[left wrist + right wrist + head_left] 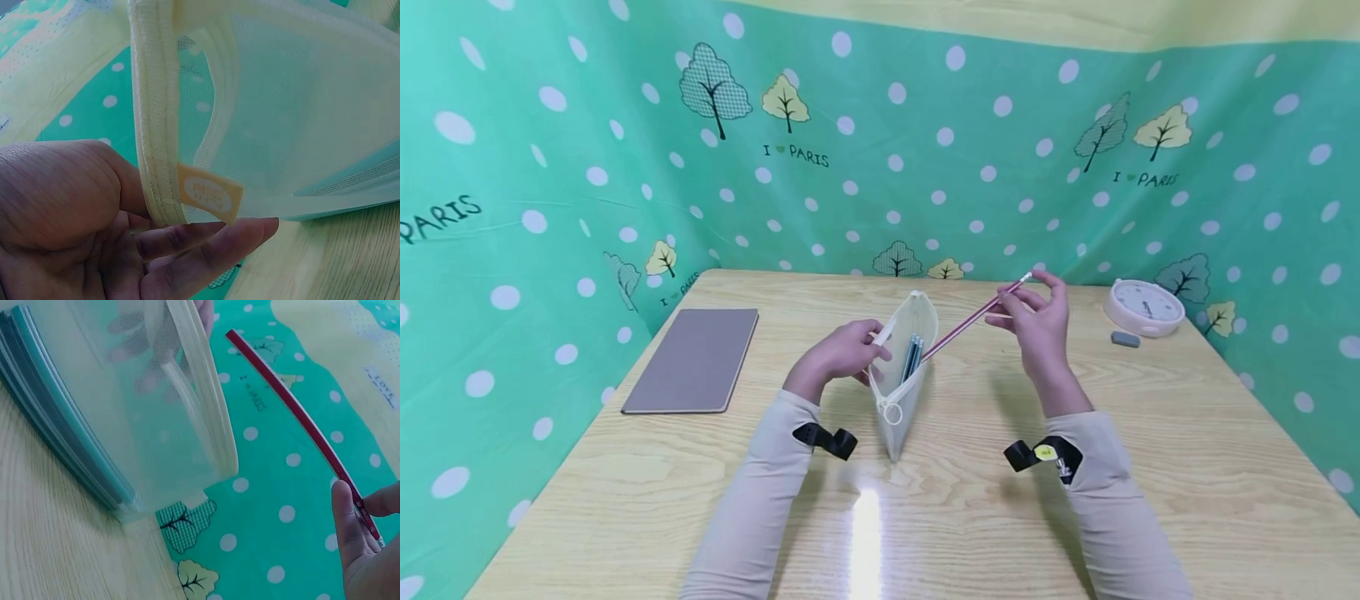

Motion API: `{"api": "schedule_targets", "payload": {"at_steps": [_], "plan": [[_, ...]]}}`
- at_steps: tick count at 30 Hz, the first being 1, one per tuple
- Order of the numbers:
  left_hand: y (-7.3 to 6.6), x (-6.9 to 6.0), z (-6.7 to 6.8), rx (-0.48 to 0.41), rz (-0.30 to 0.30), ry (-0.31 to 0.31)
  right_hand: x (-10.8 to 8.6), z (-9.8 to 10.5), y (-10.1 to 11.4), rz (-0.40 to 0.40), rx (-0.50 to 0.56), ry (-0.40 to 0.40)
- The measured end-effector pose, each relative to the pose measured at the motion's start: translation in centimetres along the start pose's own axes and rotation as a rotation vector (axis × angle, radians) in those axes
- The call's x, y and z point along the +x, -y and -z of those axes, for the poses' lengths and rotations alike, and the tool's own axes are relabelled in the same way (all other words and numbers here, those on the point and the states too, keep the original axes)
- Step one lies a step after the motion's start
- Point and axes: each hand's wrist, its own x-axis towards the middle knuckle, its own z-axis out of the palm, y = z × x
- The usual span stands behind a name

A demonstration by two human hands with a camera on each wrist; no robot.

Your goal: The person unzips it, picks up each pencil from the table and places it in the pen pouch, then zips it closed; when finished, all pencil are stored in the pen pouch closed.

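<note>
A pale mesh zip pouch (902, 427) stands with its mouth spread, a ring at its near zipper end. My left hand (842, 348) grips the pouch's rim from the left; in the left wrist view the thumb and fingers hold the zipper edge by a small tan tag (209, 194). Several dark and teal pencils (65, 412) lie inside, visible through the mesh. Between thumb and fingertips my right hand (1039, 327) pinches a red pencil (294, 406) near its white-tipped end. The pencil slants down toward the pouch, its far end close beside the opening in the right wrist view.
At the left of the wooden table (647, 500) lies a grey notebook (696, 360). A round pinkish-white clock (1145, 307) and a small grey-blue eraser (1125, 339) sit at the far right. Green dotted cloth (895, 200) hangs behind and along the sides.
</note>
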Motion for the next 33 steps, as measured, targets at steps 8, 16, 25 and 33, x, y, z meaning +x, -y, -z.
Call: {"api": "schedule_targets", "payload": {"at_steps": [8, 16, 25, 33], "plan": [[0.0, 0.1, 0.0, 0.011, -0.01, -0.004, -1.3, -1.8, -0.6, 0.059, -0.086, 0.071], [0.0, 0.0, -0.1, 0.01, -0.004, -0.004, -2.0, -2.4, -1.6, 0.092, -0.133, 0.141], [-0.1, 0.0, -0.1, -0.004, 0.001, 0.002, -2.7, -2.9, -1.8, 0.115, -0.196, 0.208], [-0.1, -0.1, -0.1, 0.002, 0.0, 0.002, -2.8, -3.0, -1.9, 0.117, -0.214, 0.234]]}}
